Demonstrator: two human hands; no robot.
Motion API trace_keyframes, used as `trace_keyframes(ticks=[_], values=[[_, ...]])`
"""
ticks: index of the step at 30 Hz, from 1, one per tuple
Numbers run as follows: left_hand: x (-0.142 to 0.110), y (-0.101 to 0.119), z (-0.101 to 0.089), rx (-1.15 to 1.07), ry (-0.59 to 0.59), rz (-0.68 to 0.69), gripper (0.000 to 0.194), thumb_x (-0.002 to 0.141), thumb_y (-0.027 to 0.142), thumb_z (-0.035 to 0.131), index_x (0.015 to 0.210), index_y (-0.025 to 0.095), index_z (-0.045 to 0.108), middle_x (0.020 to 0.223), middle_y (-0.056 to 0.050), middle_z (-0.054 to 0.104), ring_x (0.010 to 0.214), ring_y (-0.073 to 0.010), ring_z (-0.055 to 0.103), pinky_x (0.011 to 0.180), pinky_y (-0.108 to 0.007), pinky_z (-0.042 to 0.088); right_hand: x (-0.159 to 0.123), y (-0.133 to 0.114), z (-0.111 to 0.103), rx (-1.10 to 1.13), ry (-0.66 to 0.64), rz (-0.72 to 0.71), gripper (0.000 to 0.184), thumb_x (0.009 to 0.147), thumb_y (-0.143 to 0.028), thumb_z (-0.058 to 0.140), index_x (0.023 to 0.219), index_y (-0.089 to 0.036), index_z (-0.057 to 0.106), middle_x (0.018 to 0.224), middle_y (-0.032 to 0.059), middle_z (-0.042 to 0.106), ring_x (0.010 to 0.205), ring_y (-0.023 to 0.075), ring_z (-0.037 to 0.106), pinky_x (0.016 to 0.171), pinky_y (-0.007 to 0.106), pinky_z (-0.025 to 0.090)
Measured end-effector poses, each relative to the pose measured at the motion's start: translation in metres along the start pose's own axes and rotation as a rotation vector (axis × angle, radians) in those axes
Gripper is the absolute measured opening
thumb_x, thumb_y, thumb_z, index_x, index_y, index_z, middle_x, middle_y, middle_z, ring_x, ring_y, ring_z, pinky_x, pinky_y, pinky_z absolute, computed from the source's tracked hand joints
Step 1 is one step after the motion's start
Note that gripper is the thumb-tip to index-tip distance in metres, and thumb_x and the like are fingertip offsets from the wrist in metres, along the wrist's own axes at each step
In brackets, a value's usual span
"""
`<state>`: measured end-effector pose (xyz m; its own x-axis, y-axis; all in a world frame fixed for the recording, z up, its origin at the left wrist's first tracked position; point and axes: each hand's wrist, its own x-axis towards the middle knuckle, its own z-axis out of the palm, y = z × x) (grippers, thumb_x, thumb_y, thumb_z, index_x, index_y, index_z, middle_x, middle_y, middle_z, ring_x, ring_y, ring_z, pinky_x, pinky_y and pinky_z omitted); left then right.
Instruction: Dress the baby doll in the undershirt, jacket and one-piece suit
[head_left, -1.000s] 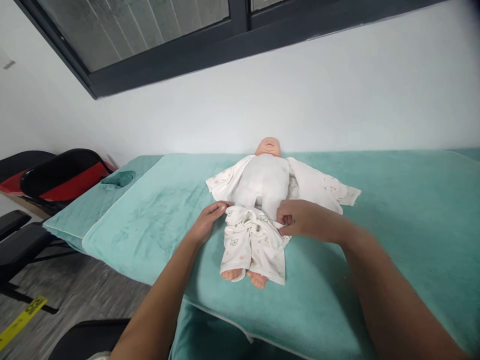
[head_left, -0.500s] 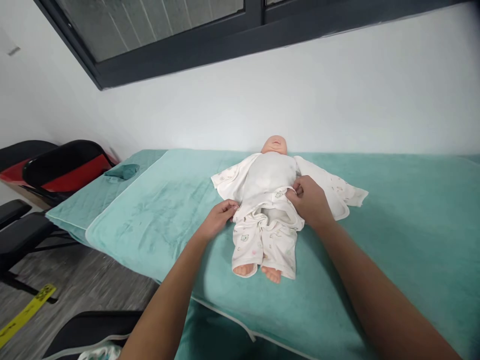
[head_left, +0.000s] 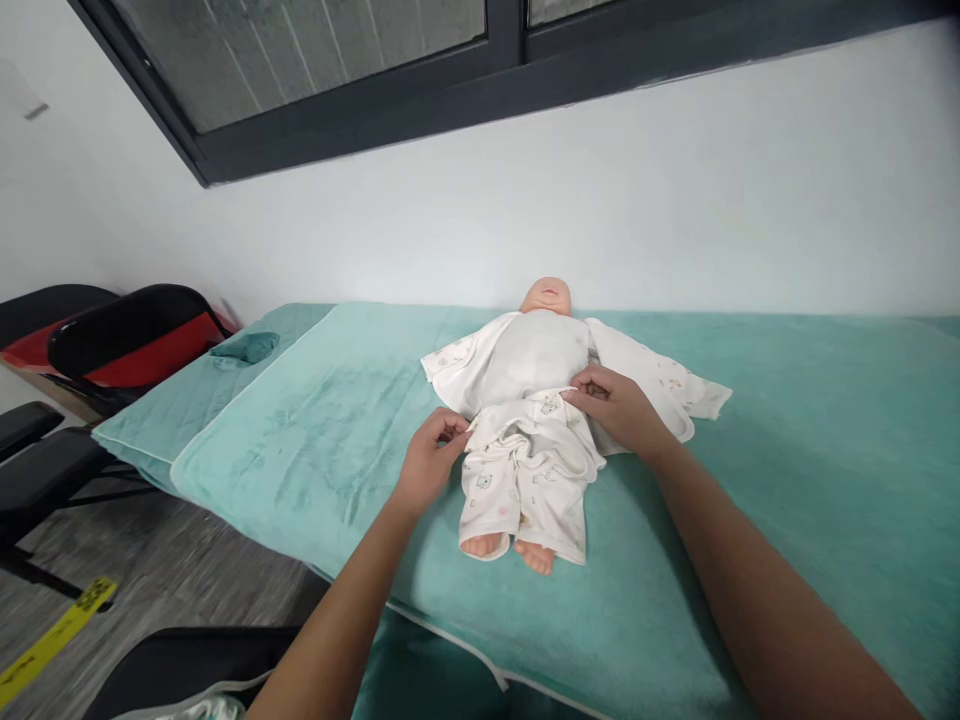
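A baby doll (head_left: 546, 296) lies on its back on a teal-covered bed, its feet toward me. White printed baby trousers (head_left: 551, 465) cover its legs, and bare toes show below the cuffs. My left hand (head_left: 435, 455) pinches the waistband at the left side of the doll. On the other side, my right hand (head_left: 611, 402) is closed on the waistband's upper edge, thumb against fingers. A white baby top (head_left: 649, 375) lies spread under the doll with its front open and sleeves out to both sides. The torso (head_left: 536, 350) looks plain white.
The teal bed cover (head_left: 300, 430) stretches along a white wall under a dark-framed window (head_left: 360, 130). A face hole (head_left: 247, 347) shows at the bed's left end. Black and red chairs (head_left: 142, 335) stand at the left, and yellow tape (head_left: 56, 640) marks the floor.
The trousers' waist front has come up, covering the gap that showed between the legs. My left hand has turned more upright, and my right hand has shifted slightly down and left.
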<state>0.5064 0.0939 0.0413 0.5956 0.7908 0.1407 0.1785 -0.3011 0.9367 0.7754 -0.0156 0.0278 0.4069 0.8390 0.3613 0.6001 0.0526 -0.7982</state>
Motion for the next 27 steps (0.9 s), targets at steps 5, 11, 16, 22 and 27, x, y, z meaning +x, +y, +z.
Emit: trace_keyframes(ticks=[5, 11, 16, 22, 27], values=[[-0.023, 0.006, 0.005, 0.119, 0.108, 0.175, 0.014, 0.086, 0.024, 0.059, 0.073, 0.019, 0.058, 0.081, 0.0, 0.058, 0.077, -0.0135, 0.054, 0.075, -0.026, 0.041, 0.0, 0.0, -0.003, -0.004, -0.032, 0.049, 0.022, 0.083, -0.042, 0.063, 0.075, -0.022, 0.057, 0.072, -0.002, 0.053, 0.07, 0.0159, 0.048, 0.067, 0.03, 0.036], [-0.025, 0.005, 0.008, 0.087, 0.031, 0.233, 0.018, 0.09, 0.029, 0.057, 0.075, 0.019, 0.06, 0.096, -0.003, 0.06, 0.092, -0.0159, 0.057, 0.085, -0.028, 0.042, -0.002, -0.007, -0.005, 0.052, -0.086, 0.035, 0.026, 0.087, -0.041, 0.059, 0.07, -0.022, 0.053, 0.074, -0.0013, 0.054, 0.071, 0.0159, 0.048, 0.068, 0.031, 0.036], [0.005, 0.021, 0.016, 0.25, 0.028, 0.071, 0.03, 0.092, 0.04, 0.051, 0.07, 0.019, 0.054, 0.076, 0.0, 0.056, 0.075, -0.0149, 0.052, 0.072, -0.028, 0.04, -0.004, -0.014, -0.001, 0.108, -0.033, -0.043, 0.024, 0.088, -0.036, 0.058, 0.071, -0.022, 0.052, 0.074, -0.0018, 0.05, 0.071, 0.0155, 0.046, 0.069, 0.031, 0.035], [0.046, 0.054, 0.028, 0.461, -0.415, 0.204, 0.013, 0.08, 0.034, 0.064, 0.082, 0.021, 0.064, 0.073, 0.002, 0.055, 0.068, -0.015, 0.05, 0.064, -0.028, 0.037, -0.004, -0.012, 0.002, 0.233, -0.03, -0.037, 0.024, 0.091, -0.036, 0.053, 0.072, -0.022, 0.048, 0.073, -0.0025, 0.044, 0.07, 0.0147, 0.044, 0.068, 0.03, 0.035], [0.063, 0.052, 0.034, 0.601, -0.325, 0.411, 0.01, 0.081, 0.027, 0.061, 0.075, 0.02, 0.056, 0.088, -0.004, 0.058, 0.086, -0.0214, 0.053, 0.076, -0.033, 0.04, -0.004, -0.019, -0.001, 0.043, -0.03, -0.101, 0.025, 0.091, -0.034, 0.053, 0.07, -0.022, 0.045, 0.073, -0.0012, 0.047, 0.07, 0.0157, 0.046, 0.069, 0.031, 0.037]])
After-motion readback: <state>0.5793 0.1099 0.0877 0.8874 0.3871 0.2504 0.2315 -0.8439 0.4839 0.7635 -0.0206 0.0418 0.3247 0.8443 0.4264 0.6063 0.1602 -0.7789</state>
